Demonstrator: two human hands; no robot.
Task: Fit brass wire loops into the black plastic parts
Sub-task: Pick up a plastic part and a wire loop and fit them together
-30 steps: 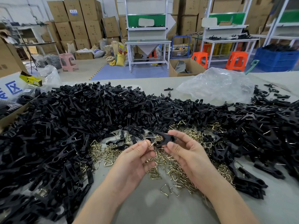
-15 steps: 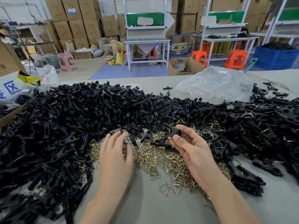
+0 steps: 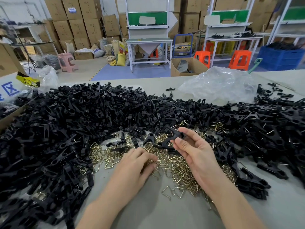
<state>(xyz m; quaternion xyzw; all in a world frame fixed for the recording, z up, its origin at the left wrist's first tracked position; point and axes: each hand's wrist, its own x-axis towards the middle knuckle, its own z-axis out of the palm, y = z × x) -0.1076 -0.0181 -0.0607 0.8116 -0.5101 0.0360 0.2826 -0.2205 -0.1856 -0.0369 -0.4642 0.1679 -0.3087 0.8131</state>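
One forked black part (image 3: 173,134) sits pinched in right fingers (image 3: 189,132), left fingers (image 3: 142,156) clutching triangular brass loops (image 3: 178,165).

Black plastic parts (image 3: 69,123), brass-gold wire loops (image 3: 179,167), orange stools (image 3: 240,59)

The black plastic parts (image 3: 82,121) in the heap looked moulded, smooth and semi-matt, with a faint sheen along their edges, and the black plastic part (image 3: 171,135) pinched in the right hand (image 3: 196,154) had the same dull finish. The brass wire loops (image 3: 179,167) were thin bent metal, bright and glossy yellow, lying on a table top (image 3: 165,212) of smooth, matt grey material. Behind them a clear plastic bag (image 3: 217,85) was crinkled and shiny, the stacked boxes (image 3: 82,22) were matt brown cardboard, and the orange stools (image 3: 239,59) were glossy plastic.
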